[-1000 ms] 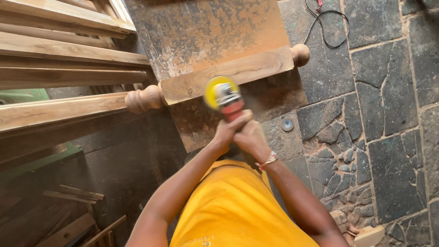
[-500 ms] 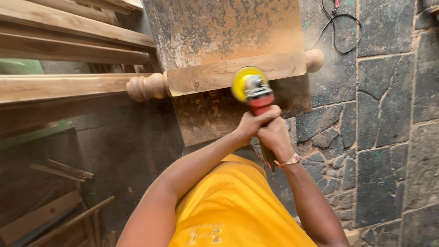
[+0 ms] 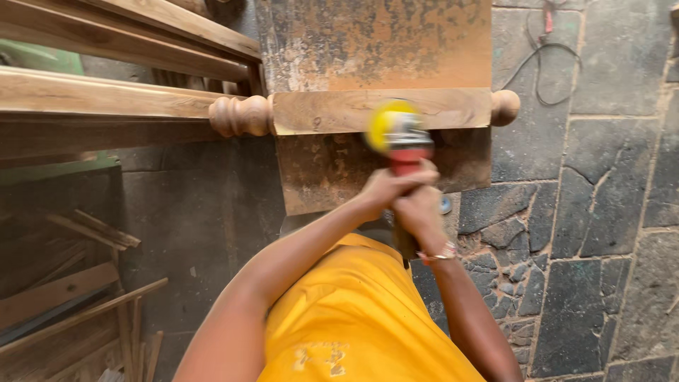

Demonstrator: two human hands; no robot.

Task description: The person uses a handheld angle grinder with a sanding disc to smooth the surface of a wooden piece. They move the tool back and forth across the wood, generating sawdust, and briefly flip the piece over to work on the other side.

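Both hands, left hand [image 3: 385, 189] and right hand [image 3: 419, 212], gripped the red grinder [image 3: 404, 148] against the turned wooden rail [image 3: 353, 111]; rusty panel [image 3: 375, 42] behind, scrap battens [image 3: 78, 297] lower left.

Dusty board [image 3: 375, 42] bearing turned wooden rail [image 3: 368, 111], over stone-paved floor [image 3: 608, 184].

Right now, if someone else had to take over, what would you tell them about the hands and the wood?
Left hand and right hand both grip the red handheld sander, its yellow disc against the flat wooden rail.
The rail lies across a rusty metal sheet, with turned knobs at both ends.
How much is sanded can't be judged; the disc is blurred.
A cable lies on the stone floor.
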